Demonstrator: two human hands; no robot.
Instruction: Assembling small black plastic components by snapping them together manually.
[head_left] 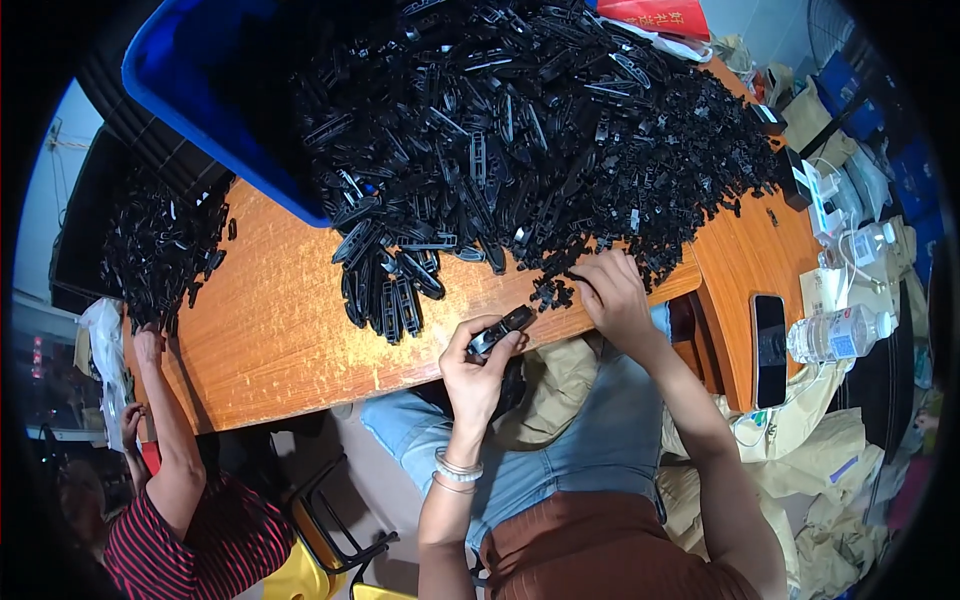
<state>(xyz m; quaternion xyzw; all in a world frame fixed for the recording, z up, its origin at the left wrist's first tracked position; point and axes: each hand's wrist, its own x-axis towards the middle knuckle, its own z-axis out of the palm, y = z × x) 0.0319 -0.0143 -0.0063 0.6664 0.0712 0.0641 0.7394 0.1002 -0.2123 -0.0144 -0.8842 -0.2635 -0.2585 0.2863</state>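
Observation:
My left hand (474,371) is closed around an elongated black plastic part (501,331) just over the table's near edge. Thumb and fingers grip its sides, with the far end sticking out. To the right, my right hand (615,296) reaches over the near edge of a heap of small black plastic pieces (655,165). Its fingers are bent and drawn together; anything between the fingertips is too small to make out. Several long black slotted parts (400,305) lie in front of a large pile of similar parts (470,130).
A blue bin (225,165) lies tipped at the pile's left. On the wooden table (275,320), a phone (769,350) lies at the right, near a plastic bottle (842,334). At left, a co-worker in a striped shirt (215,545) reaches toward another black heap (160,245).

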